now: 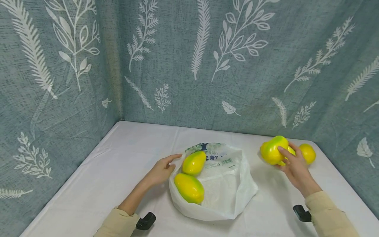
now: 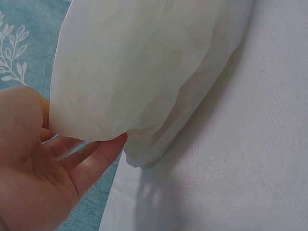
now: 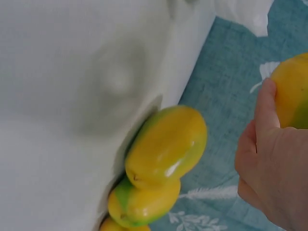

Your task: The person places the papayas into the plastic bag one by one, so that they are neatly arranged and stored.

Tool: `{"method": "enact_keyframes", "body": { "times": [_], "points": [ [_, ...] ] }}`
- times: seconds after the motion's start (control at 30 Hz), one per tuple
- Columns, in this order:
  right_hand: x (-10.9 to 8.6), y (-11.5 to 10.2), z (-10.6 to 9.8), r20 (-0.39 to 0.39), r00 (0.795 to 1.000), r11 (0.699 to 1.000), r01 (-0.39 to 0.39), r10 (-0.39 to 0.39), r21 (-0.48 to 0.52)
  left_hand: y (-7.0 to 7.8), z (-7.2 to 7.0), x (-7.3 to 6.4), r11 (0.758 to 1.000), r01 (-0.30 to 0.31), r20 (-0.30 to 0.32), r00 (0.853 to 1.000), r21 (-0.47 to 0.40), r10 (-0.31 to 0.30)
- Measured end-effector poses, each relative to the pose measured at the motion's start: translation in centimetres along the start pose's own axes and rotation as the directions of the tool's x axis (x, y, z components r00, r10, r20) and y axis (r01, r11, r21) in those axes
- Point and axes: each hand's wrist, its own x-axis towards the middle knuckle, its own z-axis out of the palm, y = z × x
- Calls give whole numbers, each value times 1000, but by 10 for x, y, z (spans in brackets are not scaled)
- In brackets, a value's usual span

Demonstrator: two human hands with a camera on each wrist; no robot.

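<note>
A white plastic bag (image 1: 220, 194) with printing on its inner wall stands open on the table. Two yellow-green mangoes lie inside, the upper one (image 1: 193, 163) toward the back and the lower one (image 1: 189, 188) nearer the front. My left hand (image 1: 161, 169) is at the bag's left rim, index finger stretched out against it; in the left wrist view the bag (image 2: 139, 72) covers part of the fingers. My right hand (image 1: 293, 166) grips another mango (image 1: 273, 149), thumb on its near side. The right wrist view shows this held mango (image 3: 294, 91) at its right edge.
More mangoes, one of them (image 1: 308, 153) at the far right, lie at the table's back right; the right wrist view shows a mango (image 3: 166, 144) touching another (image 3: 144, 199). A white cloth covers the table (image 1: 133, 144). Leaf-patterned curtains (image 1: 177, 65) hang behind and beside it.
</note>
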Motion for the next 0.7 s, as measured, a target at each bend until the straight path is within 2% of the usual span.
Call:
{"method": "enact_keyframes", "body": {
  "times": [0.43, 0.7],
  "points": [
    [-4, 18, 32, 127, 992, 999, 14, -8, -45, 0, -1, 0, 1000, -7, 0, 1000, 12, 7],
    [-7, 29, 49, 175, 984, 993, 15, 5, -114, -2, -1, 0, 1000, -8, 4, 1000, 0, 8]
  ]
}}
